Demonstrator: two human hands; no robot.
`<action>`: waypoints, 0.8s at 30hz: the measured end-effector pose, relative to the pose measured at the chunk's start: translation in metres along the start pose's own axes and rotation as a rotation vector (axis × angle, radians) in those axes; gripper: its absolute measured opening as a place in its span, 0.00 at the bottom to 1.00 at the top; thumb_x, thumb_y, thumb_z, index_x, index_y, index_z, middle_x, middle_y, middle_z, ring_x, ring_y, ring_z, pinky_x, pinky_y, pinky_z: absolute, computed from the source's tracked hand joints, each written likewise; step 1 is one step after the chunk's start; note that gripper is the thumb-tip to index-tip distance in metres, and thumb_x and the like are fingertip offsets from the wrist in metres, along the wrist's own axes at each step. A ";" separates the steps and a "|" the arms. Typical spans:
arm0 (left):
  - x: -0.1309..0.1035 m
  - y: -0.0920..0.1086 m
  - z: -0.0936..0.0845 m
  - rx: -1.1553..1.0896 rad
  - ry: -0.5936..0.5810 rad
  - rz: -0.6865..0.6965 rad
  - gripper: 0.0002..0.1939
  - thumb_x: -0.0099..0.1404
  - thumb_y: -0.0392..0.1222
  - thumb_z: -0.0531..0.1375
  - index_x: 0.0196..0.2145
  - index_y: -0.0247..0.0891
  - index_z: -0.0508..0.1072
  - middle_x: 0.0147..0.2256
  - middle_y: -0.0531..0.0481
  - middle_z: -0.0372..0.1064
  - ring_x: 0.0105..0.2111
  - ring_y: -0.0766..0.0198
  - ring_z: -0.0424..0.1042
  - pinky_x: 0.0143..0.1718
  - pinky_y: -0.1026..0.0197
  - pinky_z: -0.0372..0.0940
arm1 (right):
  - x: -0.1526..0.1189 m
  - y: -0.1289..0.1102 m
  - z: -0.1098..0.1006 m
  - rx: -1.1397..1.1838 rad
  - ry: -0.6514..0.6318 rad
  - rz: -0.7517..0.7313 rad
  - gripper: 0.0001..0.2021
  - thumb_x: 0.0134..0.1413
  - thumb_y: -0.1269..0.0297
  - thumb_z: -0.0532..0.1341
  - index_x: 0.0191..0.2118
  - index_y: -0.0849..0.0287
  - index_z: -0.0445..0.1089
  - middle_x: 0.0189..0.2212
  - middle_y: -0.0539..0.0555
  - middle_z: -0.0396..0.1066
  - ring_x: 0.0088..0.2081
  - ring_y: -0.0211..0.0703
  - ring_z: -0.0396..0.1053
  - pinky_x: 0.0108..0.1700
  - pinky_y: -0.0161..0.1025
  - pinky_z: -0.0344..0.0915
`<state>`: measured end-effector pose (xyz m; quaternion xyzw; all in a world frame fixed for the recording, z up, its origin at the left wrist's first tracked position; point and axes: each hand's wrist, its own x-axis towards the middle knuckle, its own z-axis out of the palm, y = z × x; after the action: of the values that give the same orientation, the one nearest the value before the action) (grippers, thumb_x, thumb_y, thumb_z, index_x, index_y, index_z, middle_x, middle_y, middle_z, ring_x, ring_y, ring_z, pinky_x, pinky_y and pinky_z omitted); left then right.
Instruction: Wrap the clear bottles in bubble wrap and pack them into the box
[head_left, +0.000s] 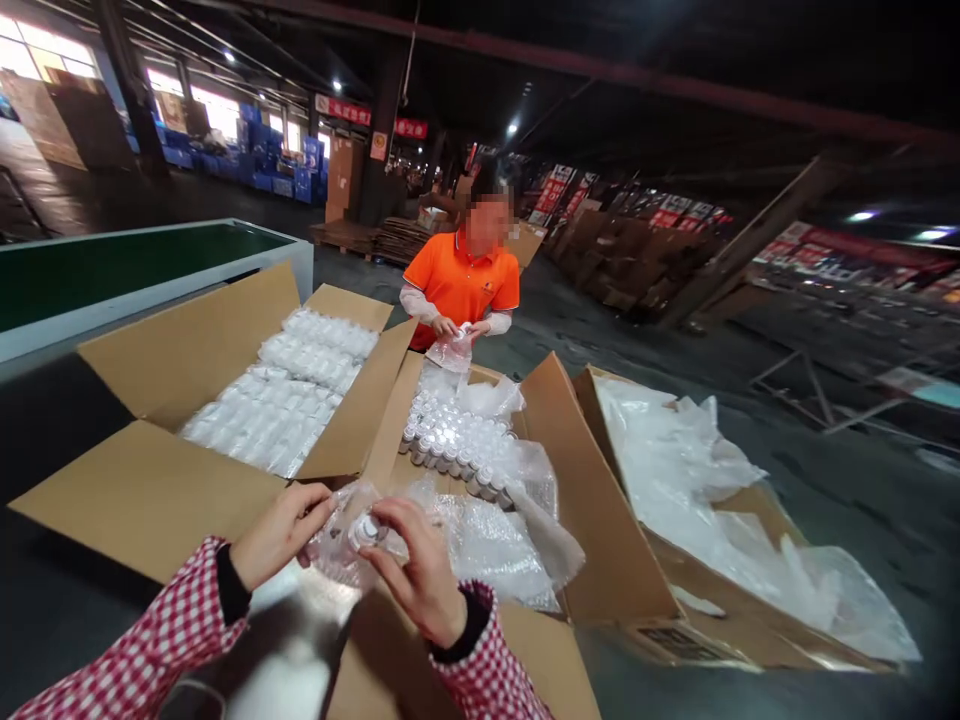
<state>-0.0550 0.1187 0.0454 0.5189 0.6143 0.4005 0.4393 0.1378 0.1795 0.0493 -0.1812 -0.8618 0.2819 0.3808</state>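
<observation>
My left hand (pixel 283 530) pinches the edge of a clear bubble-wrap bag (pixel 337 555). Between the thumb and fingers of my right hand (pixel 420 565) is a small white-capped bottle (pixel 364 532), held at the bag; how far it sits inside I cannot tell. Just beyond my hands, an open carton (pixel 615 540) contains rows of white-capped bottles (pixel 450 440) and loose bubble-wrap bags (pixel 499 545). To the left, another open carton (pixel 180 490) is packed with rows of wrapped bottles (pixel 270 415).
Across the cartons, a co-worker in an orange shirt (pixel 469 285) holds a bottle and a plastic bag (pixel 452 350). A third carton (pixel 750 620) at the right overflows with bubble-wrap bags (pixel 667 470). At the left runs a green conveyor belt (pixel 135 265).
</observation>
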 end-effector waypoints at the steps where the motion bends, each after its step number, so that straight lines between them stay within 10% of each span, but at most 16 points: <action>1: -0.003 -0.001 0.000 -0.009 0.000 0.004 0.19 0.63 0.55 0.50 0.29 0.35 0.66 0.24 0.56 0.60 0.18 0.68 0.65 0.16 0.67 0.63 | -0.003 0.001 0.011 0.006 -0.034 0.003 0.13 0.54 0.68 0.60 0.46 0.57 0.64 0.42 0.58 0.69 0.43 0.46 0.68 0.44 0.43 0.69; 10: -0.029 -0.006 0.001 -0.071 0.113 0.022 0.17 0.62 0.53 0.53 0.25 0.36 0.65 0.16 0.56 0.62 0.15 0.67 0.65 0.17 0.67 0.63 | -0.018 -0.009 0.066 0.139 -0.398 0.013 0.12 0.58 0.73 0.52 0.44 0.58 0.69 0.41 0.57 0.71 0.42 0.44 0.70 0.46 0.41 0.69; 17: -0.063 0.020 -0.017 -0.225 0.194 0.026 0.18 0.61 0.56 0.54 0.32 0.36 0.66 0.23 0.56 0.63 0.22 0.65 0.71 0.25 0.62 0.70 | -0.064 -0.001 0.049 0.441 0.237 0.253 0.31 0.52 0.55 0.62 0.61 0.49 0.52 0.61 0.56 0.54 0.62 0.51 0.52 0.61 0.53 0.52; 20: -0.078 0.037 -0.021 -0.220 0.198 0.070 0.17 0.60 0.55 0.55 0.31 0.36 0.67 0.24 0.54 0.65 0.24 0.63 0.73 0.26 0.61 0.71 | -0.067 0.007 0.069 0.598 0.140 0.378 0.47 0.34 0.49 0.71 0.61 0.53 0.53 0.61 0.59 0.56 0.60 0.56 0.55 0.61 0.54 0.53; 24: -0.091 0.037 -0.033 -0.118 0.331 0.126 0.14 0.59 0.52 0.56 0.29 0.37 0.68 0.21 0.56 0.65 0.22 0.63 0.73 0.24 0.64 0.68 | -0.048 -0.001 0.095 0.615 0.087 0.490 0.24 0.43 0.47 0.65 0.43 0.60 0.73 0.38 0.58 0.75 0.41 0.52 0.71 0.47 0.50 0.66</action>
<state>-0.0687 0.0329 0.1013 0.4567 0.6199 0.5423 0.3362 0.0962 0.1208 -0.0291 -0.2709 -0.6512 0.6016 0.3749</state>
